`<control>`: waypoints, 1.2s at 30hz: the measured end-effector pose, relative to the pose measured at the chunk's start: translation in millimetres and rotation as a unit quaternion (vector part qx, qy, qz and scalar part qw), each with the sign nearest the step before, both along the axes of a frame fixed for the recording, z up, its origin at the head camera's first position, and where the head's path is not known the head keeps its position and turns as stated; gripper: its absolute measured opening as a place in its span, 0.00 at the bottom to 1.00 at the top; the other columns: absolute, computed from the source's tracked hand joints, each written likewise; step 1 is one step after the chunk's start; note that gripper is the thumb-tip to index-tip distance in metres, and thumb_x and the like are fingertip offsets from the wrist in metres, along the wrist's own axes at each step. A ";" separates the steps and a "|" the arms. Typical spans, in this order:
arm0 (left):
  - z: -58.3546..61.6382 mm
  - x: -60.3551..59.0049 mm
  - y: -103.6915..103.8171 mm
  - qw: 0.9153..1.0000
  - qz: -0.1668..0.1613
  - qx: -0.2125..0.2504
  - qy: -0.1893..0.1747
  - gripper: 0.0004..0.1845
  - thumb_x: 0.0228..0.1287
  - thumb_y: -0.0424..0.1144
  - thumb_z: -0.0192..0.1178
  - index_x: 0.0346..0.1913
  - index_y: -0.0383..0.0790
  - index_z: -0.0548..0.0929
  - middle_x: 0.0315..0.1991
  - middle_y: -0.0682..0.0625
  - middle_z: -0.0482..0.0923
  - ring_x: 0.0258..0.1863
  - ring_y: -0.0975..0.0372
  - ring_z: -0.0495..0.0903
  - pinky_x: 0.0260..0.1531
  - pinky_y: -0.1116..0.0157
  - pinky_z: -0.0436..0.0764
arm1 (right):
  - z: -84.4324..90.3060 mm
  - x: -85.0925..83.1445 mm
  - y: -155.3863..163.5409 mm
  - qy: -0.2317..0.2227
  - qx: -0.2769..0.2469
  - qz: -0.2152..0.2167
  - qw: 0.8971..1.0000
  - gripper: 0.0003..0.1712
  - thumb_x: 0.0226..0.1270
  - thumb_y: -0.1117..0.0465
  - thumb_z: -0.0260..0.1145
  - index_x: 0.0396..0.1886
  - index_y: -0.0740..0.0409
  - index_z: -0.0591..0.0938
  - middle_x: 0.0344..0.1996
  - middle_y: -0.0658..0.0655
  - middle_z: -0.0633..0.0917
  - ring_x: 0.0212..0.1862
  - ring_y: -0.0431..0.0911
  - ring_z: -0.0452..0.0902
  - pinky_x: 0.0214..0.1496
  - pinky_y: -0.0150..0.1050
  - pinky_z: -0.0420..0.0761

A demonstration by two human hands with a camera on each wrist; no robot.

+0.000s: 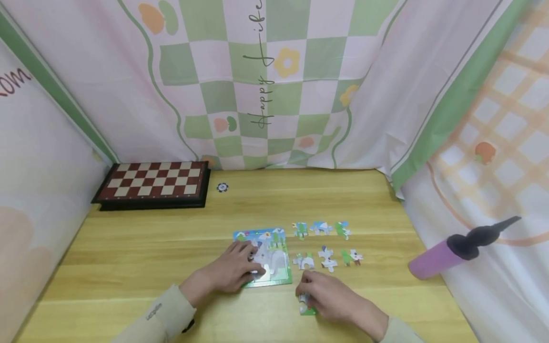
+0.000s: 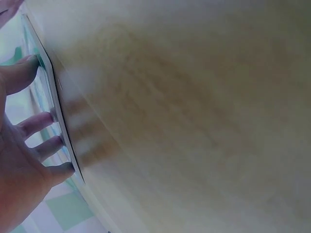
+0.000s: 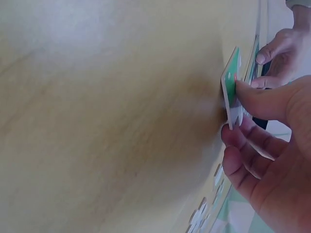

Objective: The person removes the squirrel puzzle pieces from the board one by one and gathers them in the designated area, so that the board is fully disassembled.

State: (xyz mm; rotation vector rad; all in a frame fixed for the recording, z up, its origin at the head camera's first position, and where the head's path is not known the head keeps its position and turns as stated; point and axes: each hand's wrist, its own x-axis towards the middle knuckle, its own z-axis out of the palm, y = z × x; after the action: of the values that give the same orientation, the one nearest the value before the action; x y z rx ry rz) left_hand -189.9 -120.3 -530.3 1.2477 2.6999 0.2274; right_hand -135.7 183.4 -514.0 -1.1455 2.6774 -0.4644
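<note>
My left hand (image 1: 231, 267) rests on a square jigsaw puzzle board (image 1: 279, 263) with a picture in white, blue and green. In the left wrist view, the fingertips of this hand (image 2: 22, 145) touch the board near its edge, spread apart. To the right, my right hand (image 1: 330, 294) holds a jigsaw piece (image 1: 306, 310) with green along one side. The right wrist view shows that piece (image 3: 232, 85) tilted up on edge, pinched between thumb and fingers. Part of the board's picture is hidden under my left hand.
Two rows of loose jigsaw pieces (image 1: 320, 227) lie right of the board. A red-and-cream checkered board box (image 1: 156, 181) stands at the back left, with a small round black-and-white token (image 1: 222, 187) beside it. A purple hand pump (image 1: 435, 262) is at the right edge.
</note>
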 end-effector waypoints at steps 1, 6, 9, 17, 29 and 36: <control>-0.1 -0.2 -0.2 1.000 -0.001 0.000 0.002 0.15 0.71 0.51 0.51 0.57 0.73 0.76 0.70 0.46 0.65 0.71 0.46 0.61 0.71 0.38 0.59 | -0.4 0.5 -0.5 0.008 0.004 0.001 1.000 0.16 0.56 0.65 0.68 0.44 0.45 0.85 0.39 0.42 0.80 0.40 0.32 0.75 0.43 0.28 0.82; 1.3 -0.4 -0.2 1.000 0.000 -0.005 0.000 0.15 0.71 0.52 0.51 0.57 0.74 0.76 0.71 0.46 0.64 0.72 0.46 0.60 0.72 0.38 0.59 | -0.4 2.1 -2.6 0.025 0.016 -0.004 1.000 0.18 0.53 0.67 0.67 0.43 0.44 0.85 0.38 0.43 0.80 0.39 0.33 0.75 0.42 0.29 0.82; 1.6 -0.2 -0.1 1.000 0.002 -0.006 -0.001 0.15 0.71 0.52 0.50 0.57 0.74 0.75 0.71 0.46 0.63 0.72 0.46 0.60 0.72 0.38 0.58 | 0.3 2.6 -3.6 0.032 0.023 -0.007 0.999 0.18 0.52 0.67 0.68 0.42 0.44 0.85 0.38 0.43 0.80 0.39 0.33 0.74 0.41 0.30 0.82; 2.8 0.2 -0.7 1.000 0.000 -0.006 0.003 0.15 0.71 0.51 0.51 0.57 0.74 0.76 0.71 0.46 0.64 0.72 0.46 0.61 0.72 0.39 0.59 | 2.1 2.4 -7.4 0.035 0.049 -0.013 0.998 0.21 0.50 0.68 0.69 0.45 0.45 0.83 0.38 0.42 0.78 0.37 0.32 0.71 0.39 0.28 0.79; 5.9 -0.5 1.2 1.000 0.006 -0.018 -0.007 0.18 0.71 0.47 0.50 0.57 0.74 0.76 0.71 0.47 0.63 0.72 0.48 0.60 0.73 0.40 0.58 | 12.2 -0.2 -30.8 0.118 0.027 -0.005 0.993 0.11 0.62 0.54 0.65 0.45 0.48 0.80 0.36 0.43 0.79 0.37 0.34 0.74 0.40 0.30 0.80; 2.8 -1.5 0.7 0.999 -0.002 -0.023 0.025 0.19 0.68 0.45 0.53 0.56 0.75 0.76 0.67 0.48 0.67 0.70 0.50 0.63 0.72 0.43 0.62 | 13.2 -13.3 -60.4 0.125 0.042 -0.003 0.991 0.20 0.65 0.44 0.62 0.47 0.52 0.75 0.40 0.47 0.81 0.47 0.41 0.77 0.53 0.38 0.82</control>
State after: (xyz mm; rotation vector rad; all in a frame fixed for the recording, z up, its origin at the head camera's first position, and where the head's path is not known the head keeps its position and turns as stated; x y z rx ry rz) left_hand -191.5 -119.6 -527.5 1.2624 2.7280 0.1356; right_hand -149.0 123.0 -500.8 -1.2449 2.8795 -0.2177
